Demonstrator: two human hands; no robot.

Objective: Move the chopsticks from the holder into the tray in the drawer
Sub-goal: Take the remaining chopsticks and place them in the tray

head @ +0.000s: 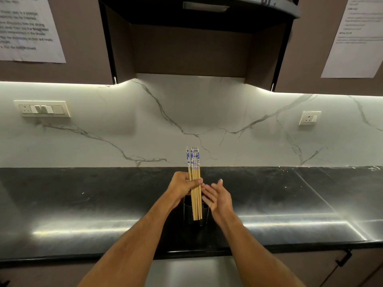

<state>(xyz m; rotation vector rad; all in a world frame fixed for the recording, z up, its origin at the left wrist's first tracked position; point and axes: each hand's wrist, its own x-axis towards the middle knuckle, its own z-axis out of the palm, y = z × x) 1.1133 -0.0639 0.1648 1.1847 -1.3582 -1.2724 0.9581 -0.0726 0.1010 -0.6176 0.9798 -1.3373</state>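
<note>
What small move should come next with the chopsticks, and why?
Probably lift the bundle of blue-patterned bamboo chopsticks straight up: the left hand grips it, its tips seem level with the dark holder, and the open right hand can steady it.

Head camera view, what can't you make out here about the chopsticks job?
- Drawer and tray: not seen; the counter edge and forearms fill the bottom.
- Holder: mostly covered by the chopsticks, left hand and right hand.
- Wall papers: print too blurred.
</note>
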